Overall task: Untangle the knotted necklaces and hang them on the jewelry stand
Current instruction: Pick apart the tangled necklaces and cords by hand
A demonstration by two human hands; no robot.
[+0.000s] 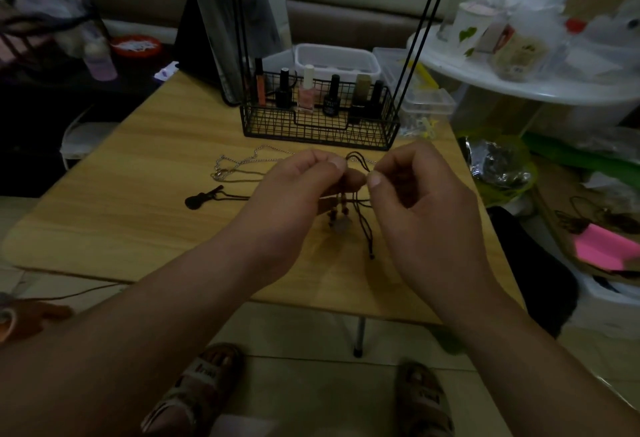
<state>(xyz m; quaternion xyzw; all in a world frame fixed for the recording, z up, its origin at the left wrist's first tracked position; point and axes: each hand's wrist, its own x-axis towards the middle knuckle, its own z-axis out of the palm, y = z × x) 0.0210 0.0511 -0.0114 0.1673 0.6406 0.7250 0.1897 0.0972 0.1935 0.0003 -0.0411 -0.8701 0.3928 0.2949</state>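
My left hand and my right hand meet above the wooden table, both pinching a dark cord necklace. Its knotted loops stick up between my fingertips, and its brown beads and cord ends hang down below. A silver chain necklace lies on the table behind my left hand. A black guitar-shaped pendant on a dark cord lies to the left. The jewelry stand's black wire basket base sits at the back, its thin black rods rising out of view.
Several nail polish bottles stand in the basket. Clear plastic boxes sit behind it. A dark folded panel stands at the back left. A white round shelf with clutter is at the right. Sandalled feet show below the table edge.
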